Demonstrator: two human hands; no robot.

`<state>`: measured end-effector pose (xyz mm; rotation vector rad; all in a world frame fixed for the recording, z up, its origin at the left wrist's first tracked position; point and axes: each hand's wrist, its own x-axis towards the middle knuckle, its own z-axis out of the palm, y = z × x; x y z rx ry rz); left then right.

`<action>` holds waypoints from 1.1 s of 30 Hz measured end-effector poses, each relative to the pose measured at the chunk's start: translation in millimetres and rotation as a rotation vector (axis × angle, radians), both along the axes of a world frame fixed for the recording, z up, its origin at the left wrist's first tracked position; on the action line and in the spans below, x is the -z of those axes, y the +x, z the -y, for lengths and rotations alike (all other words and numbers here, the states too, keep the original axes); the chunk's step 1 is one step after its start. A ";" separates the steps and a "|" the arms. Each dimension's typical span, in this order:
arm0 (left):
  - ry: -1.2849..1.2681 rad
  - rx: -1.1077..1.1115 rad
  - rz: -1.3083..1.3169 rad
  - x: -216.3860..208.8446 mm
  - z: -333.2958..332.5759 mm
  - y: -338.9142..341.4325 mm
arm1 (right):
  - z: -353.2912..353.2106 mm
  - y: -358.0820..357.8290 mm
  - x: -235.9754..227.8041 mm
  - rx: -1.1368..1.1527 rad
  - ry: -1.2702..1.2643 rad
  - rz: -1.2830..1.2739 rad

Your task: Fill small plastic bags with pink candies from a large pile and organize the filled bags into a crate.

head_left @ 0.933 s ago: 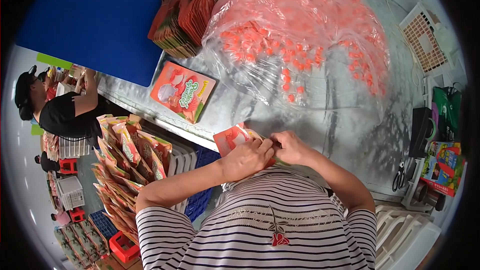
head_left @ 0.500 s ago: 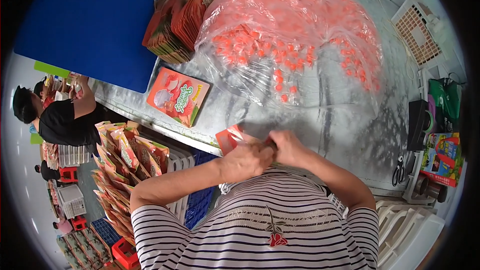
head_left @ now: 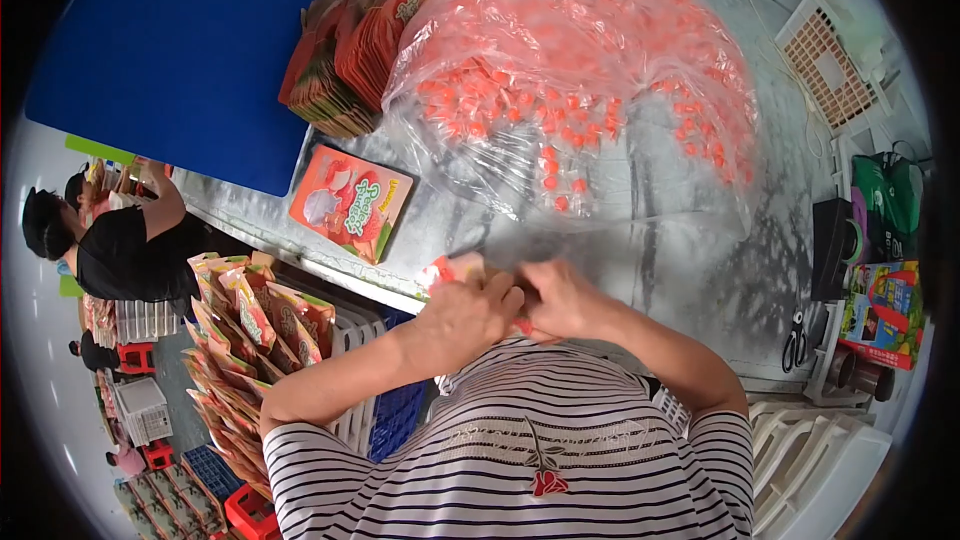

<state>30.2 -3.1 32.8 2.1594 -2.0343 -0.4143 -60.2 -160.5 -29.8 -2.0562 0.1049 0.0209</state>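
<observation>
Near the table's front edge, my left hand (head_left: 468, 308) and my right hand (head_left: 566, 302) are close together, fingers closed on a small red printed pouch (head_left: 440, 271). A corner of the pouch sticks out beyond my left fingers; most of it is hidden by my hands. My right fingers are somewhat blurred, pinching at the pouch's right side. Ahead and to the left lies a flat red pouch (head_left: 352, 202) with a printed front. Beyond it a large clear plastic bag (head_left: 590, 50) spreads out, full of small wrapped red-orange pieces, several showing near its mouth.
Stacked flat pouches (head_left: 365, 45) stand beside a blue board (head_left: 180, 50). Left below the table edge, filled pouches (head_left: 250, 340) crowd over crates. Scissors (head_left: 795, 342) and a white basket (head_left: 832, 65) are at the right. A person in black (head_left: 140, 240) works at far left.
My hands have shifted slightly left, and the pouch has turned between them. A red part now shows beneath my right fingers. The view has tilted a little.
</observation>
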 end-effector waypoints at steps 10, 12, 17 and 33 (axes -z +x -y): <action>-0.115 -0.173 -0.111 -4.5 -14.2 -2.8 | 80.3 45.1 58.2 0.204 -0.175 0.230; -0.154 -0.221 -0.106 -4.5 -12.1 -8.2 | 85.1 58.2 67.6 0.247 -0.425 0.303; -0.275 -0.297 -0.100 2.3 -9.8 -17.0 | 85.2 79.9 88.4 0.423 -0.538 0.230; -0.239 -0.419 -0.213 19.3 -13.3 -18.6 | 92.6 62.7 97.3 0.292 -0.644 0.399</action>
